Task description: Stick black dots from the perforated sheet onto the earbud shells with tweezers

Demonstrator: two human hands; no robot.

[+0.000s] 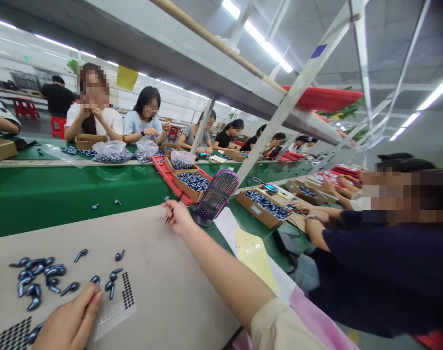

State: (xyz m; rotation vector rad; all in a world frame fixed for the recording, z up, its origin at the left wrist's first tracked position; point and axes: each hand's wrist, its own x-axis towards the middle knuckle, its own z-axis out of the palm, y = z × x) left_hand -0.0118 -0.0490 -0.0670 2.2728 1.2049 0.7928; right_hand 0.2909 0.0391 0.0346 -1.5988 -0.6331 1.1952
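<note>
Tweezers (168, 217) pinched in right hand (178, 217), looks like; left hand (70, 318) lies fingers together on tan board (159, 272), dark earbuds (37, 277) at 10 o'clock, dotted sticker sheet (124, 296) just beside.

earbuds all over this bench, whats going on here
A person's right hand holds what look like tweezers above a beige work board. Their left hand rests on the board beside loose dark blue earbuds and a sheet of tiny black pieces. Co-workers sit along a green conveyor belt, with cardboard trays of earbuds on it.
</note>
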